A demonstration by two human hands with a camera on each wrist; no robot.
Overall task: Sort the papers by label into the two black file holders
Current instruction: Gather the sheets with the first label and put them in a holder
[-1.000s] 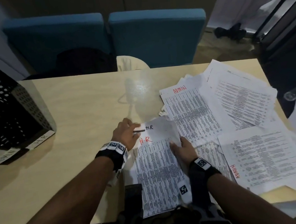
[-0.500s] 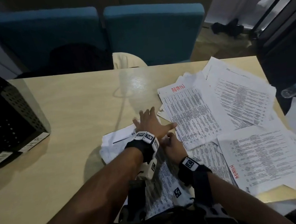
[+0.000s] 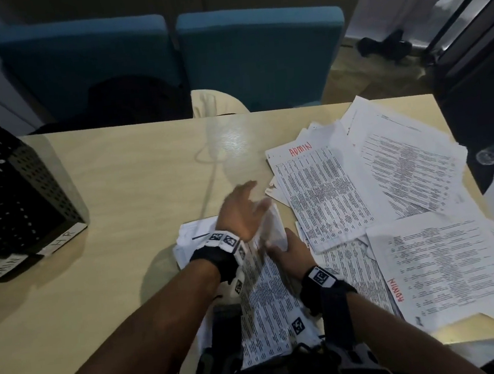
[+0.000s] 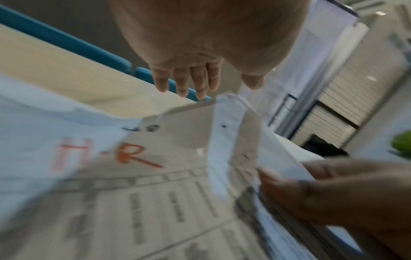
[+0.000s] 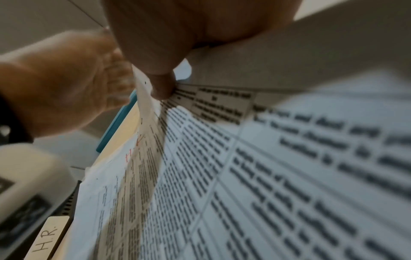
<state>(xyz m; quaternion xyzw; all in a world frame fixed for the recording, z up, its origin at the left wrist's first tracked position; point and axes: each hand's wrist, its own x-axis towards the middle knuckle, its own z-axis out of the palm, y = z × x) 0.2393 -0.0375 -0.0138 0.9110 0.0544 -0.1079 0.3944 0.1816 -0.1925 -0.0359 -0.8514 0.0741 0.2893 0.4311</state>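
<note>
The H.R sheet (image 3: pixel 264 300), white with dense printed columns and a red label, lies at the near table (image 3: pixel 135 180) edge, its top pinched by the right hand (image 3: pixel 289 251). The left hand (image 3: pixel 239 215) hovers with fingers spread. Blue chairs (image 3: pixel 262 57) stand beyond.

Glossy wood-look table (image 3: pixel 134 174); perforated metal file holders (image 3: pixel 41 184); paper sheets (image 3: pixel 326 196)
</note>
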